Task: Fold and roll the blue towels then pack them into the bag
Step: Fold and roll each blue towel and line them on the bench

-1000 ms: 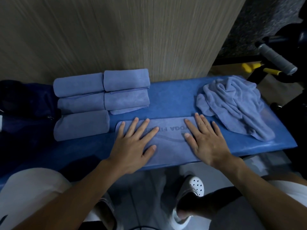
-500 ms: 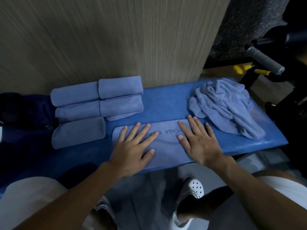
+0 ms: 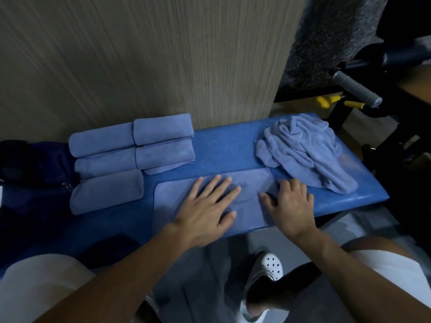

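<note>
A folded blue towel (image 3: 172, 201) lies flat along the front of the blue padded bench (image 3: 228, 150). My left hand (image 3: 207, 206) presses flat on its middle with fingers spread. My right hand (image 3: 291, 203) sits on the towel's right end, fingers curled down over the edge and thumb pointing left. Several rolled blue towels (image 3: 105, 141) lie side by side at the bench's left. A crumpled heap of blue towels (image 3: 300, 150) sits at the right end. The dark blue bag (image 3: 35, 164) lies at the far left, mostly in shadow.
A wood-grain wall panel (image 3: 163, 54) rises right behind the bench. Black gym equipment with a grey handle (image 3: 356, 89) and yellow parts stands at the right. My knees and a white perforated shoe (image 3: 268, 266) are below the bench's front edge.
My right hand has shifted to the towel's right end and its fingers have gone from flat to curled. The left hand has slid a little right and stays flat.
</note>
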